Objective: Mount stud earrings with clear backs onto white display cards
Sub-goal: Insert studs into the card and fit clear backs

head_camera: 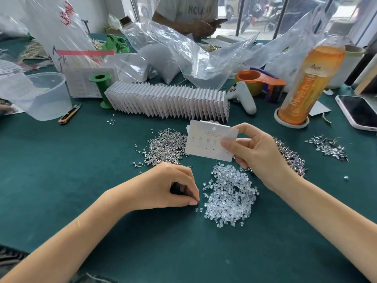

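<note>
Earring card (206, 147) is held up off the table by the right hand (258, 152), pinched at its right edge between thumb and fingers, with four studs seen mounted in a row across the upper part and small empty holes below. More white cards seem to be tucked right behind it, can't be told how many. The left hand (173, 186) is lowered to the green table cloth (61, 180), thumb and forefinger pinched together at the left edge of the pile of clear backs (229, 197); whether a back is actually caught between the fingertips can't be made out, too tiny.

A heap of stud earrings (166, 147) is spread just left of the card, another heap (291, 158) is partly hidden behind the right wrist, and a smaller one (327, 147) is off to the right. Behind all that, a long fanned row of finished cards (167, 101) is stood on edge. An orange drink bottle (310, 82), a phone (359, 112) and a tape dispenser (263, 80) are parked on the right side.
</note>
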